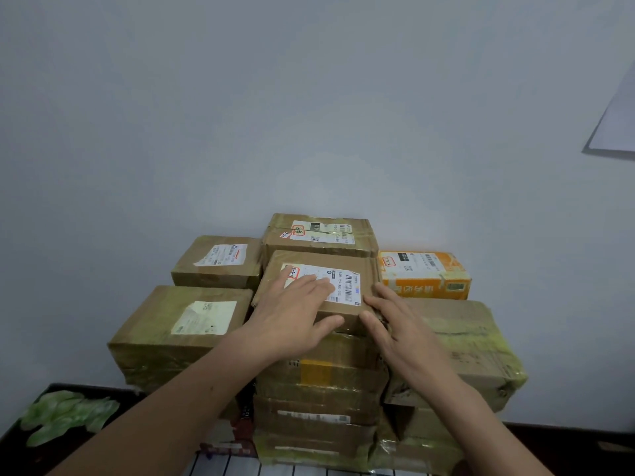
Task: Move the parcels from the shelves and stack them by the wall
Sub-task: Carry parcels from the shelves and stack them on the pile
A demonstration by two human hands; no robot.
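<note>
Pale wall (309, 97) behind parcels (161, 324); hands (292, 314) on barcode-labelled top parcel (366, 273)

Brown taped cardboard parcels are stacked against the wall at lower centre of the frame. The top centre parcel (343, 280) lies flat, white barcode label up, on a column of flatter boxes (319, 400). A rear parcel (319, 235) sits behind it. At the left are 2 labelled parcels (182, 324); at the right, an orange box (424, 274) and a big crumpled parcel (474, 348).
</note>
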